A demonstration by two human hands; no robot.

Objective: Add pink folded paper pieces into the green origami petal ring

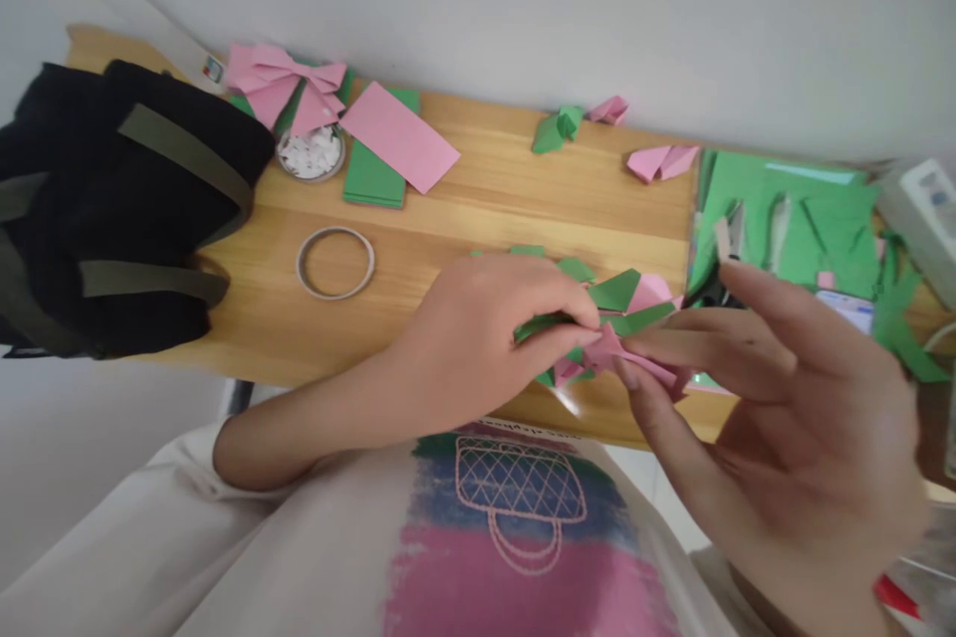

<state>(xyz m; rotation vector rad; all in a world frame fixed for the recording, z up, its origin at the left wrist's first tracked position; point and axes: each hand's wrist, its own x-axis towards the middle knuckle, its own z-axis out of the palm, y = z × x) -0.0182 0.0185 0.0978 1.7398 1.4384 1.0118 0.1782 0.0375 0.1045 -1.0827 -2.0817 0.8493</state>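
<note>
Near the table's front edge, both hands are on a folded paper piece [661, 370] in pink and green. My left hand [493, 333] comes over it from the left, its thumb and index finger pinched on the pink and green folds. My right hand [777, 398] pinches the pink part between thumb and fingers from the right. More green folded paper [616, 292] sticks out above and beneath the left hand; that hand hides much of it. Close to the right hand's fingertips lie black-handled scissors [713, 291], partly covered.
Folded pink paper [288, 85], a dish of white bits [310, 154], and pink sheets [403, 137] over green ones [373, 174] are at back left. A tape roll [336, 263] lies nearer. A black bag [126, 209] stands left; green paper [792, 189] lies right.
</note>
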